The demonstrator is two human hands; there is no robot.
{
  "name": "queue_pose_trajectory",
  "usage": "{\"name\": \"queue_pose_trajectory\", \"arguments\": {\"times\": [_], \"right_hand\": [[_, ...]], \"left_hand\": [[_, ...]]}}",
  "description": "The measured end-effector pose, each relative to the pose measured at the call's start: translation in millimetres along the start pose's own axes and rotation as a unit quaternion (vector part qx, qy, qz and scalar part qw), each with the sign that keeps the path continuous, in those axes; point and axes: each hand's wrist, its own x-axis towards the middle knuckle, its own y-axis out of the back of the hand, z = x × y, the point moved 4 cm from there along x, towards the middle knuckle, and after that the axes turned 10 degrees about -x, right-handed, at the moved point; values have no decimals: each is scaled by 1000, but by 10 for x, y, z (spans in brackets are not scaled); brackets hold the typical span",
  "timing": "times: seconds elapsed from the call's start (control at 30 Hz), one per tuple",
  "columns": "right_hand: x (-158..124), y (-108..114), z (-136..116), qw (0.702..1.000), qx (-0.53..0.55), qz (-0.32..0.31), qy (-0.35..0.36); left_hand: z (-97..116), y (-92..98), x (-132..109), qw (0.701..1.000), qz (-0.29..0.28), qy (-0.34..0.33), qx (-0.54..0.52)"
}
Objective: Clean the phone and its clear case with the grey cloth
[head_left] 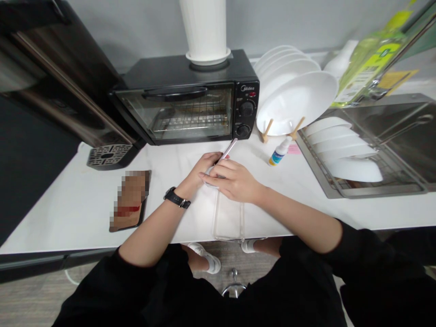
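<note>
A slim phone [229,149], seen nearly edge-on with a pale pinkish rim, is held up in front of the oven. My left hand [206,165] grips it from the left, its fingers partly hidden behind my right hand. My right hand [234,180] is closed over the phone's near part, pressing a white cloth [210,178] against it; most of the cloth is covered. Just below both hands, a clear phone case [229,222] lies at the counter's front edge. A small white spray bottle [279,152] with a blue and yellow label stands to the right.
A black toaster oven [177,106] stands behind my hands, a white pot [204,27] on top. White plates [296,100] fill a wooden rack beside the sink [361,193]. A dark flat slab with a pixelated face [131,200] lies left, near a drinks machine [109,156].
</note>
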Motion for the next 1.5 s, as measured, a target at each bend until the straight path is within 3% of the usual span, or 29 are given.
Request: {"name": "queue_pose_trajectory", "arguments": {"times": [0.1, 0.2, 0.3, 0.4, 0.53, 0.63, 0.73, 0.83, 0.93, 1.13, 1.3, 1.4, 1.5], "right_hand": [[-21, 48, 107, 999, -13, 27, -9], [-54, 122, 280, 998, -9, 38, -49], [-74, 217, 445, 995, -22, 33, -91], [-67, 285, 545, 992, -43, 6, -118], [-49, 338, 555, 993, -48, -5, -104], [-54, 382, 517, 995, -30, 17, -90], [-60, 452, 469, 991, -15, 78, -108], [-58, 480, 425, 981, 23, 136, -134], [-53, 392, 409, 980, 64, 116, -151], [-85, 231, 440, 971, 120, 102, -178], [-91, 237, 475, 941, 184, 123, -258], [-124, 247, 556, 911, 212, 151, -320], [-182, 240, 665, 879, 224, 191, -374]], "left_hand": [[-7, -22, -13, 996, 41, 34, -66], [-19, -77, -45, 978, 64, 116, -164], [10, -125, -77, 965, 49, 175, -188], [66, -123, -91, 966, 26, 182, -180], [106, -65, -108, 948, 21, 211, -237], [144, -57, -124, 922, -38, 242, -302], [169, -77, -144, 894, -93, 266, -348], [142, -123, -150, 871, -84, 291, -388], [87, -192, -147, 855, -48, 310, -412], [2, -181, -113, 877, 41, 289, -382], [-38, -171, -96, 888, 11, 263, -377], [6, -171, -84, 904, -20, 200, -378], [117, -155, -71, 935, -31, 81, -345]]}}
